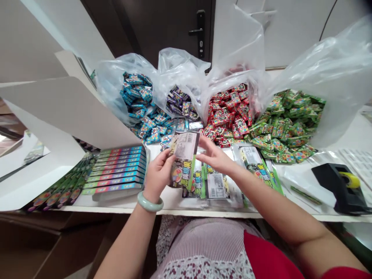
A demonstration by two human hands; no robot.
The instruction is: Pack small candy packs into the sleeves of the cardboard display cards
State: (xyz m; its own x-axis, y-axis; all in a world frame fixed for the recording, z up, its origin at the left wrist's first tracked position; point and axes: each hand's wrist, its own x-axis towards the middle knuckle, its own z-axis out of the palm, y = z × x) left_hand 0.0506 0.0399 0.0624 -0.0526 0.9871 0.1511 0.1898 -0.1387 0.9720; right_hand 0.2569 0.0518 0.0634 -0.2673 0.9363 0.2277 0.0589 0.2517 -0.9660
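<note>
We hold a pack (182,166) in our left hand (157,172). The grip there is pinching its left edge, with the thumb on top. The pack is tilted, up over the worktop (171,199), near the middle. It is flat and dark, with a bright green strip low on its right side and colored round shapes near the bottom. Our right hand (216,155) is at its right edge. That grip is spread, with a gap between thumb and fingers; we cannot tell if it touches the pack.

More flat packs (217,186) lie under it, one over another, and the pack hides part of them. Behind are four clear bags (181,58) full of little packets: blue (138,95), purple (180,100), red (228,108) and green (293,116). Many blue, red and green ones spill out in front. On our left we see a striped pile (116,168), and a big white card (66,104) sticks up and hides some things. A black tape holder (334,186) with a yellow middle is on our right.

The pack has a white label (186,145) with a barcode, too blurry to read. Below it are big blue and yellow Chinese letters.
</note>
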